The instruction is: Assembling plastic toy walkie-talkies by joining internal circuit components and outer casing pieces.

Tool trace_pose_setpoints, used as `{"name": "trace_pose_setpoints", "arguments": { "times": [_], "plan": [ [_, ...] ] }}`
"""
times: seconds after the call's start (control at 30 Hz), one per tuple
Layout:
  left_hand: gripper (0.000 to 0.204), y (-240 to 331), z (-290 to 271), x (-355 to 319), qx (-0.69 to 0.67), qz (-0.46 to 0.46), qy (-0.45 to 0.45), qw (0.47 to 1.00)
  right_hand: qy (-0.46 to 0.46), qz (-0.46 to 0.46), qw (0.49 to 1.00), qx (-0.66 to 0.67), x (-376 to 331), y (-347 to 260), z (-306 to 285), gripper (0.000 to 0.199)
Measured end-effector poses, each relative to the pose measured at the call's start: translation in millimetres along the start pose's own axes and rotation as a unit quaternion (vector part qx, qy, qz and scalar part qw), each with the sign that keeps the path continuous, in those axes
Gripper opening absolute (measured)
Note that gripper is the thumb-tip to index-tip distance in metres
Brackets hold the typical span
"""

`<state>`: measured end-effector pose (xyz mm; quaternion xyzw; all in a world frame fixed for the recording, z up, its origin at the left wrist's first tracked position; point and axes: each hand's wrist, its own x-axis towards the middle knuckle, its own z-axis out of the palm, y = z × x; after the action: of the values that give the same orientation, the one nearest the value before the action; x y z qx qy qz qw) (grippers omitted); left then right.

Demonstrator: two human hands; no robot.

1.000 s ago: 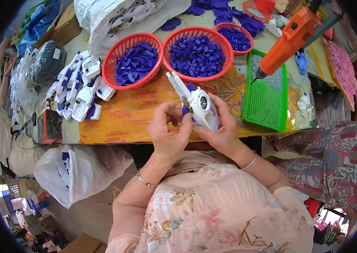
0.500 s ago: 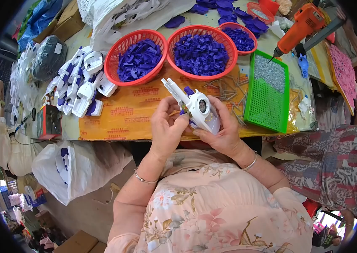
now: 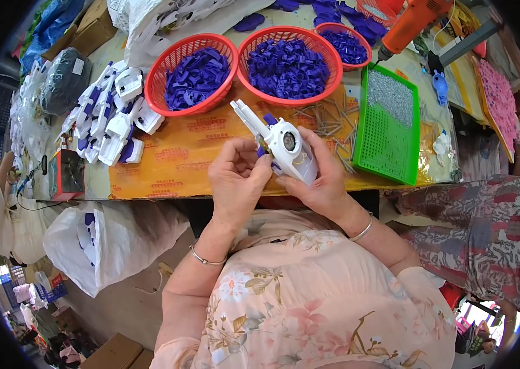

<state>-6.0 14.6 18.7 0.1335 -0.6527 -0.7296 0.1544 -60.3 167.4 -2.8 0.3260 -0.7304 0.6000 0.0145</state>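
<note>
Over the front edge of the table, my right hand (image 3: 323, 174) grips a white plastic toy gun housing (image 3: 284, 142) with a round dark disc in it. Two long white prongs point away to the upper left, and a purple stub stands out on its far side. My left hand (image 3: 238, 175) is closed at the housing's left side. Its thumb and forefinger pinch a small purple plastic part (image 3: 262, 151) against the housing. The inside of the left palm is mostly hidden.
Beyond my hands stand red baskets (image 3: 151, 86) of purple parts. A green tray (image 3: 389, 166) of screws lies to the right, under an orange electric screwdriver (image 3: 417, 23). Loose long screws (image 3: 327, 123) lie beside it. White-and-purple housings (image 3: 115, 132) are heaped at left, near a red box (image 3: 66, 175).
The view has shifted slightly. Both hands keep the toy gun housing in nearly the same place, while the left fingers have curled a little at its side.
</note>
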Motion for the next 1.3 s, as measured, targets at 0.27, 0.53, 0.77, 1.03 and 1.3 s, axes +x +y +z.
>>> {"name": "trace_pose_setpoints", "arguments": {
  "times": [0.27, 0.53, 0.77, 1.03, 1.3],
  "plan": [
    [0.012, 2.0, 1.8, 1.7, 0.047, 0.022, 0.025, 0.998, 0.005, 0.011, 1.000, -0.013, -1.0, 2.5, 2.6, 0.074],
    [0.012, 4.8, 1.8, 6.8, 0.001, 0.021, 0.009, 1.000, 0.000, 0.014, 1.000, -0.013, 0.3, 2.0, 0.6, 0.074],
    [0.018, -1.7, 2.4, 9.3, -0.024, -0.032, -0.004, 0.999, -0.011, 0.037, 0.999, 0.012, 1.6, -1.8, -1.4, 0.074],
    [0.049, -2.0, -8.8, 12.2, -0.155, -0.074, -0.157, 0.972, -0.022, 0.110, 0.976, 0.187, -2.1, -2.5, -4.1, 0.071],
    [0.055, -14.7, -20.6, 15.6, -0.226, -0.108, -0.212, 0.945, -0.044, 0.065, 0.987, 0.138, -1.3, 2.7, -1.1, 0.074]
  ]
}}
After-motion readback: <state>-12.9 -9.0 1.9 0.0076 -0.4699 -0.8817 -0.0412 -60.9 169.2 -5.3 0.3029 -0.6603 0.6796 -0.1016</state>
